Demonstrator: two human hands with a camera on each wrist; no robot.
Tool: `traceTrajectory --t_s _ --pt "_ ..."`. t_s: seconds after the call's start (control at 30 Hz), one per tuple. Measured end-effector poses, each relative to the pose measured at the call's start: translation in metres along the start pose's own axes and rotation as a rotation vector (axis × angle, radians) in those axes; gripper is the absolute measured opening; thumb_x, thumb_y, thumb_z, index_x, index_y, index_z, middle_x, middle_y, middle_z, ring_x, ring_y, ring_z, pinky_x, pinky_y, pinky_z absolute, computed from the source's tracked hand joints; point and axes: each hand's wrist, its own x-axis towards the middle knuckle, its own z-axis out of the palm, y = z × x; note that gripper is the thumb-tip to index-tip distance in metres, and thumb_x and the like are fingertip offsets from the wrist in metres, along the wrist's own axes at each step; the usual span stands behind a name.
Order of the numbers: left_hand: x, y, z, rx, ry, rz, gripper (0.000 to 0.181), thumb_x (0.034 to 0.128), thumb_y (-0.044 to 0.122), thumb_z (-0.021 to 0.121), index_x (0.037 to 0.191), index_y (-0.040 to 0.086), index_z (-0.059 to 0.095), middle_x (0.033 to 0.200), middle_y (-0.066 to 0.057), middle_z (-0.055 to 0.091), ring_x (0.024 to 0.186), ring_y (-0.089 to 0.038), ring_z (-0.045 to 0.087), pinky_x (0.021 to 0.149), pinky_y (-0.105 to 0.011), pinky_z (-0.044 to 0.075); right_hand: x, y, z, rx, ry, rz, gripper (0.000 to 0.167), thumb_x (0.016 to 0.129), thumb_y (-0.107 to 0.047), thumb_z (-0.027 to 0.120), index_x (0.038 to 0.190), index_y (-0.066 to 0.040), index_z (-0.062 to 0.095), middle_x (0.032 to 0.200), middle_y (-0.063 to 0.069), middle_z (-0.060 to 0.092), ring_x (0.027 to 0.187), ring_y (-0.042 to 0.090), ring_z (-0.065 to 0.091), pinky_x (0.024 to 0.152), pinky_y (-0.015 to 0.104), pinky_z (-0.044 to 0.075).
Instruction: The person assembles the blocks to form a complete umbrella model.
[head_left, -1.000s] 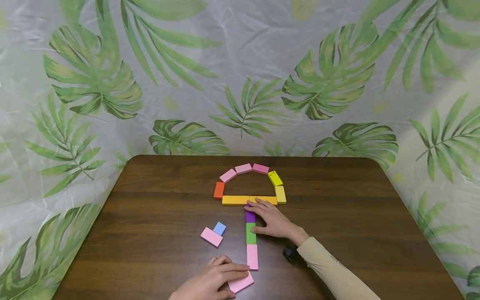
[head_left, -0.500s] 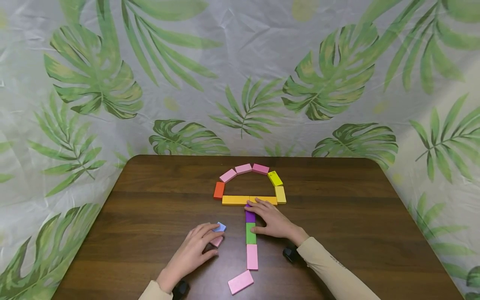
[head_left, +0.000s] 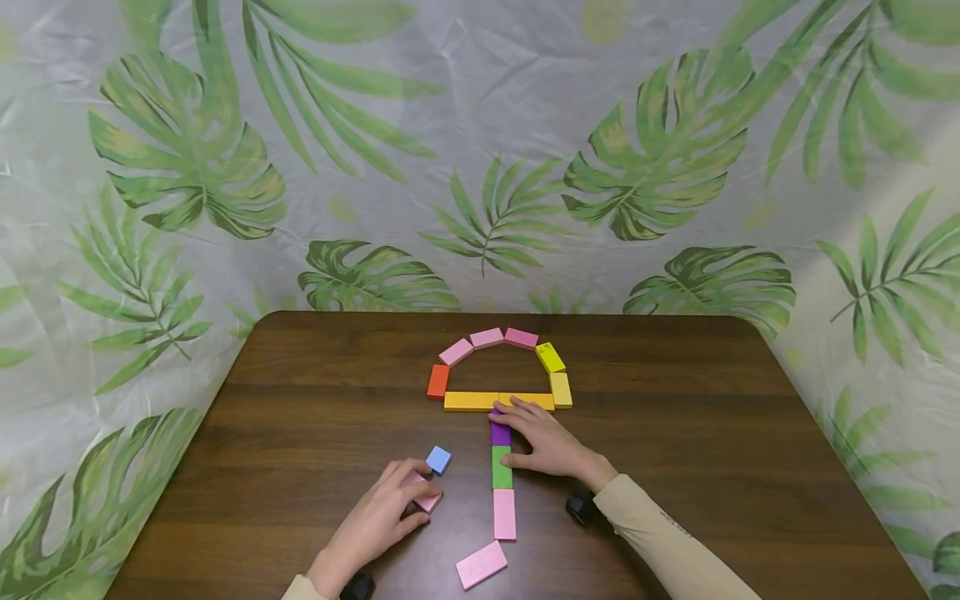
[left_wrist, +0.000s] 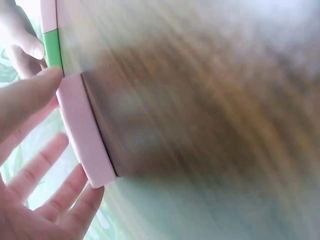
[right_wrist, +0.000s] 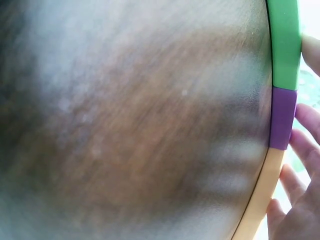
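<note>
My left hand point(head_left: 377, 512) lies over a pink block point(head_left: 430, 502), which is partly covered. In the left wrist view, its outstretched fingers touch this pink block and the thumb reaches one end. Just beyond stands a small blue block point(head_left: 438, 460), apart from the pink one. My right hand point(head_left: 553, 442) rests along the central column: fingers on the purple block point(right_wrist: 284, 117) and an orange block point(right_wrist: 261, 195), thumb by the green block point(head_left: 502, 467). Below green comes another pink block point(head_left: 505, 514). A slanted pink block point(head_left: 482, 565) nearly meets its lower end.
On the brown table point(head_left: 697, 400), an arch curves above the orange bar point(head_left: 471, 402): a red block point(head_left: 438, 381), several pink blocks, a bright yellow block point(head_left: 551, 357) and a pale yellow block point(head_left: 561, 389). A leaf-printed sheet point(head_left: 495, 150) hangs behind.
My left hand has left the slanted pink block and moved up to the pink block beside the blue one. That pink block has slid slightly toward me, away from blue. The right hand stays put.
</note>
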Motion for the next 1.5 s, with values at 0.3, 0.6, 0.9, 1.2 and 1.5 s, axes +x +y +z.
traceTrajectory --t_s 0.3,0.6,0.9,1.2,1.5 --pt "-0.009 0.008 0.003 0.038 0.016 0.121 0.024 0.0739 0.015 0.082 0.095 0.016 0.069 0.104 0.007 0.057 0.098 -0.014 0.05 0.082 -0.036 0.047 0.0 0.002 0.002 -0.002 0.005 0.002 0.068 0.087 -0.04 0.066 0.144 -0.011 0.044 0.151 0.009 0.035 0.141 0.035 0.02 0.111 0.054 0.015" --pt "-0.017 0.012 0.006 -0.023 0.01 0.228 0.025 0.0747 0.014 0.08 0.095 0.023 0.069 0.098 0.015 0.055 0.097 -0.008 0.046 0.077 -0.031 0.042 0.0 0.002 0.003 0.007 0.007 0.002 0.067 0.087 -0.04 0.065 0.144 -0.01 0.044 0.151 0.01 0.035 0.141 0.036 0.02 0.111 0.055 0.015" --pt "-0.024 0.021 0.005 -0.097 -0.143 0.213 0.022 0.0799 0.015 0.074 0.098 0.026 0.069 0.103 0.016 0.054 0.1 -0.006 0.043 0.083 -0.03 0.04 0.0 0.002 0.003 0.004 -0.006 0.013 0.068 0.088 -0.041 0.065 0.145 -0.012 0.043 0.152 0.008 0.034 0.141 0.035 0.02 0.111 0.053 0.015" --pt "-0.03 0.027 0.009 -0.112 -0.154 0.232 0.025 0.0754 0.014 0.077 0.097 0.024 0.068 0.102 0.014 0.05 0.098 -0.006 0.04 0.081 -0.024 0.038 -0.001 0.001 0.0 0.01 -0.011 0.018 0.068 0.088 -0.041 0.065 0.145 -0.012 0.042 0.152 0.008 0.033 0.142 0.034 0.019 0.112 0.053 0.014" --pt "-0.032 0.027 0.014 -0.074 -0.1 0.277 0.029 0.0719 0.016 0.079 0.097 0.023 0.065 0.105 0.012 0.049 0.099 -0.008 0.042 0.083 -0.025 0.038 -0.001 0.0 0.0 0.012 -0.01 0.01 0.067 0.088 -0.041 0.065 0.145 -0.012 0.043 0.152 0.008 0.033 0.141 0.035 0.02 0.112 0.053 0.015"
